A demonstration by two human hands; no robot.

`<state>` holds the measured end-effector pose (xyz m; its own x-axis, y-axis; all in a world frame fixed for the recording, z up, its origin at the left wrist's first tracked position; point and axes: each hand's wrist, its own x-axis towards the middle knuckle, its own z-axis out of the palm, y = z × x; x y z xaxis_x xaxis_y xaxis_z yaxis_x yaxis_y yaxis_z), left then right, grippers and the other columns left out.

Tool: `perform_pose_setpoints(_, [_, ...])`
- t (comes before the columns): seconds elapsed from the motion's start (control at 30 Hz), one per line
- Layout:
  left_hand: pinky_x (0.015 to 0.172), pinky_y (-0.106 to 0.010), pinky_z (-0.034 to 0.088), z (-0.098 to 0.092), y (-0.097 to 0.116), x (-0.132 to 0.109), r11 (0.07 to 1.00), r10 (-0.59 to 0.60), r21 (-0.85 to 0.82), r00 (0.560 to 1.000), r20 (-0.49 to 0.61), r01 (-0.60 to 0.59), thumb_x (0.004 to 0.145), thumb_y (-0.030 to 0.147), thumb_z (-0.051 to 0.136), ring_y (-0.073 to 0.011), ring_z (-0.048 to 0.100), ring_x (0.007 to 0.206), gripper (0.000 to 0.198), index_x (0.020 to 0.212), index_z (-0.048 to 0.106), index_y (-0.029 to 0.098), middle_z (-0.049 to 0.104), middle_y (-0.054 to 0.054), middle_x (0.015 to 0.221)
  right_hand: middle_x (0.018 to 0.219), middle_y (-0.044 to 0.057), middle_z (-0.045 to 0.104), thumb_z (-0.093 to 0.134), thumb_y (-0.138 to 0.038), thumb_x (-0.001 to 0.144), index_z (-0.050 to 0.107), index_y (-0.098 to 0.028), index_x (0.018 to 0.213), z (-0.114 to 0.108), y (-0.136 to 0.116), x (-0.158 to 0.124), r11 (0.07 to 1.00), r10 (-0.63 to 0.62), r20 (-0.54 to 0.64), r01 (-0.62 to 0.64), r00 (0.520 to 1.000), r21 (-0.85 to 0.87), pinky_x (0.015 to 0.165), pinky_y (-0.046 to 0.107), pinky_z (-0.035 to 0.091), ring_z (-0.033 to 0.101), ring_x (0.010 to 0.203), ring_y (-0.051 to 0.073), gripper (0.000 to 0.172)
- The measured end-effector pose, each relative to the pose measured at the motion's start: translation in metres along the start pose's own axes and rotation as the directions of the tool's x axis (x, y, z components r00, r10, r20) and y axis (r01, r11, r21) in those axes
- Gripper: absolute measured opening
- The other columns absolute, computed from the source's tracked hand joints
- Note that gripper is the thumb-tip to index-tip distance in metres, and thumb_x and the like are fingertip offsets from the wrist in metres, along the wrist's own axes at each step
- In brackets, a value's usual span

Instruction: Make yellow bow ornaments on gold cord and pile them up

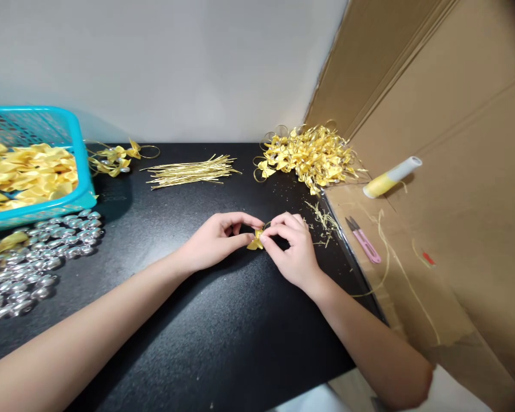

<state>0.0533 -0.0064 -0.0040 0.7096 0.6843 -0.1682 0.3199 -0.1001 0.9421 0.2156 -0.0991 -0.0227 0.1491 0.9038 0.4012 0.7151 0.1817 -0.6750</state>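
Over the black table, both hands meet at a small yellow ribbon bow (256, 241). My left hand (223, 237) pinches it from the left with thumb and fingertips. From the other side, my right hand (292, 243) closes thumb and forefinger at the bow's right edge. A thin gold cord (266, 225) curves up between the fingertips; its ends are hidden by the fingers. Farther back lies a bundle of straight gold cords (193, 172). A heap of yellow bows with gold loops (313, 154) is piled at the back right.
A turquoise basket (82, 166) of yellow bows stands at left, with silver beads (38, 257) before it. Several looped bows (115, 157) lie beside it. Cord scraps (325, 223), pink thread snips (364, 240) and a yellow-white tube (392, 177) are at right, by cardboard (446, 189).
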Motion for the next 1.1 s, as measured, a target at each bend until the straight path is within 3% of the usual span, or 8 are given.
perform_pose_setpoints(0.17, [0.066, -0.028, 0.043, -0.002, -0.002, 0.000, 0.969, 0.201, 0.143, 0.980, 0.000, -0.199, 0.085, 0.030, 0.062, -0.0157, 0.059, 0.076, 0.022, 0.101, 0.072, 0.018, 0.071, -0.004, 0.094, 0.084, 0.000, 0.063, 0.064, -0.020, 0.084, 0.066, -0.024, 0.073, -0.003, 0.000, 0.000, 0.997, -0.025, 0.031, 0.027, 0.999, -0.069, 0.083, 0.038, 0.037, 0.055, 0.086, 0.018, 0.012])
perform_pose_setpoints(0.3, [0.080, -0.030, 0.044, -0.003, -0.001, 0.001, 0.890, 0.377, 0.261, 0.925, 0.035, -0.373, 0.087, 0.028, 0.063, -0.0175, 0.062, 0.091, 0.016, 0.098, 0.073, 0.021, 0.073, -0.003, 0.100, 0.084, 0.000, 0.064, 0.064, -0.021, 0.084, 0.067, -0.023, 0.073, -0.004, 0.000, 0.000, 0.992, -0.040, 0.054, 0.046, 0.998, -0.115, 0.081, 0.037, 0.035, 0.055, 0.087, 0.018, 0.012])
perform_pose_setpoints(0.43, [0.085, -0.033, 0.042, -0.005, -0.003, 0.003, 0.798, 0.481, 0.376, 0.874, 0.072, -0.470, 0.089, 0.026, 0.060, -0.0168, 0.064, 0.087, 0.015, 0.091, 0.073, 0.021, 0.074, -0.003, 0.096, 0.084, 0.000, 0.065, 0.064, -0.021, 0.085, 0.067, -0.023, 0.074, -0.006, -0.001, 0.001, 0.986, -0.059, 0.075, 0.070, 0.995, -0.154, 0.082, 0.037, 0.035, 0.055, 0.087, 0.018, 0.011])
perform_pose_setpoints(0.57, [0.082, -0.035, 0.041, -0.007, -0.007, 0.003, 0.679, 0.552, 0.531, 0.830, 0.088, -0.508, 0.088, 0.025, 0.059, -0.0188, 0.059, 0.086, 0.016, 0.088, 0.074, 0.021, 0.073, -0.005, 0.101, 0.085, 0.000, 0.065, 0.063, -0.021, 0.085, 0.066, -0.023, 0.075, -0.010, -0.001, 0.001, 0.980, -0.068, 0.089, 0.083, 0.994, -0.180, 0.084, 0.039, 0.035, 0.055, 0.088, 0.019, 0.011])
perform_pose_setpoints(0.7, [0.084, -0.037, 0.041, -0.006, -0.004, 0.001, 0.645, 0.596, 0.568, 0.802, 0.045, -0.511, 0.086, 0.027, 0.061, -0.0207, 0.058, 0.092, 0.016, 0.094, 0.073, 0.019, 0.070, -0.007, 0.105, 0.085, 0.001, 0.064, 0.063, -0.021, 0.085, 0.066, -0.024, 0.074, -0.012, -0.002, 0.001, 0.973, -0.067, 0.105, 0.088, 0.992, -0.213, 0.084, 0.039, 0.034, 0.054, 0.088, 0.019, 0.012])
perform_pose_setpoints(1.1, [0.081, -0.035, 0.041, 0.003, -0.005, 0.003, 0.643, 0.525, 0.616, 0.847, 0.079, -0.455, 0.088, 0.026, 0.057, -0.0198, 0.051, 0.085, 0.020, 0.078, 0.071, 0.017, 0.066, -0.007, 0.099, 0.082, 0.000, 0.064, 0.063, -0.022, 0.085, 0.066, -0.023, 0.074, -0.015, -0.001, 0.002, 0.963, -0.068, 0.148, 0.103, 0.987, -0.248, 0.080, 0.039, 0.031, 0.053, 0.085, 0.019, 0.012])
